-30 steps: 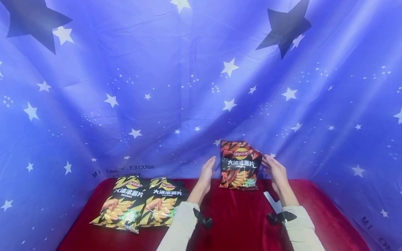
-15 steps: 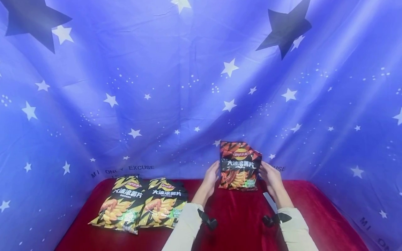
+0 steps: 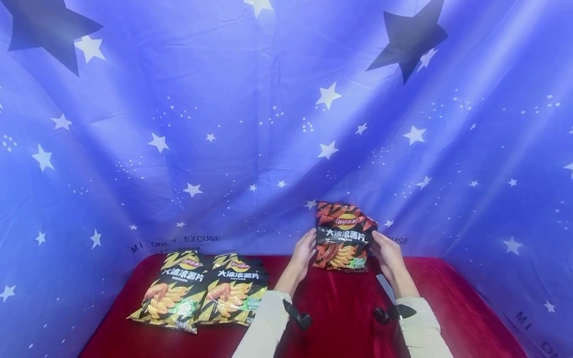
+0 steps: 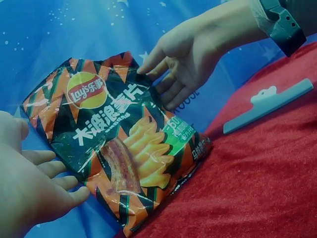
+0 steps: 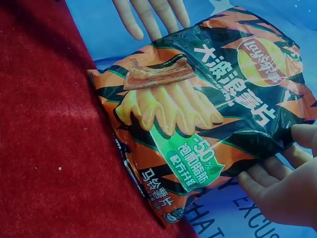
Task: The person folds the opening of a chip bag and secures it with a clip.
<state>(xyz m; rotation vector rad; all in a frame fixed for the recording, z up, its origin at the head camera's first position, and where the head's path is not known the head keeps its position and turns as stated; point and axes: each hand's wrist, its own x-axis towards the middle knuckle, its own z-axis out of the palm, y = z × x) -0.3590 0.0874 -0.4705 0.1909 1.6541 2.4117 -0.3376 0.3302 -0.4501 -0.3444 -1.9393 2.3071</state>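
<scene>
A red-and-black bag of potato chips (image 3: 343, 238) stands upright at the back of the red cloth, in front of the curtain. Its upper right corner looks cut off or folded. My left hand (image 3: 303, 256) lies along the bag's left side, fingers straight and their tips at its edge in the left wrist view. On the other side, my right hand (image 3: 390, 256) touches the right edge with relaxed fingers. The right wrist view has its thumb (image 5: 304, 135) by the dark fold, some fingertips partly behind the bag. A pale blue bag clip (image 4: 267, 108) lies near the right wrist.
Two yellow-and-black chip bags (image 3: 172, 293) lie side by side on the left of the red cloth (image 3: 340, 318). A blue curtain (image 3: 250, 124) with stars closes off the back and sides. Dark camera mounts (image 3: 297, 315) sit on both wrists.
Both hands have come inward to the sides of the red-and-black chip bag. Over the last half second they have barely moved. The bag has stayed nearly in place.
</scene>
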